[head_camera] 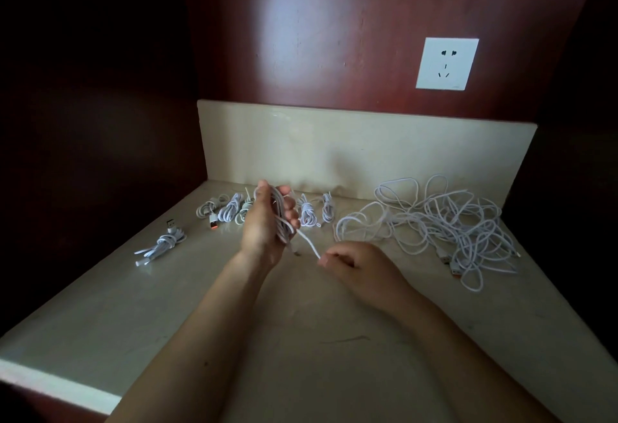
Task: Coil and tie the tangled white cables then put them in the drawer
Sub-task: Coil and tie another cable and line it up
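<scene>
Pale stone counter (100,305) runs from the near edge back to the wall; all positions are given against the wall socket (446,64).

Right hand (354,263) – below and left of the socket, above the counter. Fingers curled, thumb and forefinger pinching the loose end (307,243) of a white cable. The strand runs up and left to the other hand.

Left hand (264,222) – further left of the socket, raised, back of hand to the viewer. Fingers wrapped round a coil (279,212) of white cable, several loops gathered in the palm. This hand covers part of the row behind it.

Single tied bundle (160,243) – far left of the socket, lying apart, a USB plug at its upper end.

Row of tied bundles (230,210) – low and left of the socket, near the wall. One plug shows an orange insert (212,223). Two more bundles (307,213) show on the socket side of the left hand.

Tangled cables (451,222) – directly below the socket, a loose heap of overlapping white loops, well apart from both hands. Two USB plugs (448,260) lie at its near edge.

Cream upstand (334,141) under the socket; dark red wood panel (334,21) around it.

The socket face is white with five pin holes. A small mark at its lower edge is too small to read.
</scene>
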Demonstrator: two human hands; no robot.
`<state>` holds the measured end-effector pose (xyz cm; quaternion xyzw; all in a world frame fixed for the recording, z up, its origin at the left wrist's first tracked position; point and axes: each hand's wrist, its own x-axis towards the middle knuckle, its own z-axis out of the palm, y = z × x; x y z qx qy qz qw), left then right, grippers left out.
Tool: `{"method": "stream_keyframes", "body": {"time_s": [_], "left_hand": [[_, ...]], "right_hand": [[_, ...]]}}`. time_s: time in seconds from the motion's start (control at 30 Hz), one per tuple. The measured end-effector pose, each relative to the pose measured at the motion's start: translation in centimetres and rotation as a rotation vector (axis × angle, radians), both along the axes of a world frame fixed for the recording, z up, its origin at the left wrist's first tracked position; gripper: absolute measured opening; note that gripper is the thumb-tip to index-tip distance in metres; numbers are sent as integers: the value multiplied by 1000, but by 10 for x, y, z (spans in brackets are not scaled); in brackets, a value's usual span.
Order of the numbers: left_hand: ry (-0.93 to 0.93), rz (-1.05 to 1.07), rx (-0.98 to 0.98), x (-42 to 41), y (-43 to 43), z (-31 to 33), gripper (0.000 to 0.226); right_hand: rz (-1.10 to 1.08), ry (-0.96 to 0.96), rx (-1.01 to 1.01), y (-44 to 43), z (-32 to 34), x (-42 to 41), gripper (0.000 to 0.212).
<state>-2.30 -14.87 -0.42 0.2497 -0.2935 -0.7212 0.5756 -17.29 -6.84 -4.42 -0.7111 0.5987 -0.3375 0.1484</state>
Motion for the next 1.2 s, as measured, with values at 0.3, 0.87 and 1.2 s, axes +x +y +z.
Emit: {"method": "stream_keyframes", "body": {"time_s": [0.3, 0.87, 1.2], "left_hand": [[-809, 159, -384, -5, 11, -7, 46], [-706, -691, -225, -12, 17, -13, 59], [-606, -182, -203, -10, 12, -10, 37]], "right_hand": [[119, -345, 19, 12, 22, 10, 36], [-152, -550, -230, 7, 31, -11, 18], [-475, 157, -88, 16, 34, -27, 14]]}}
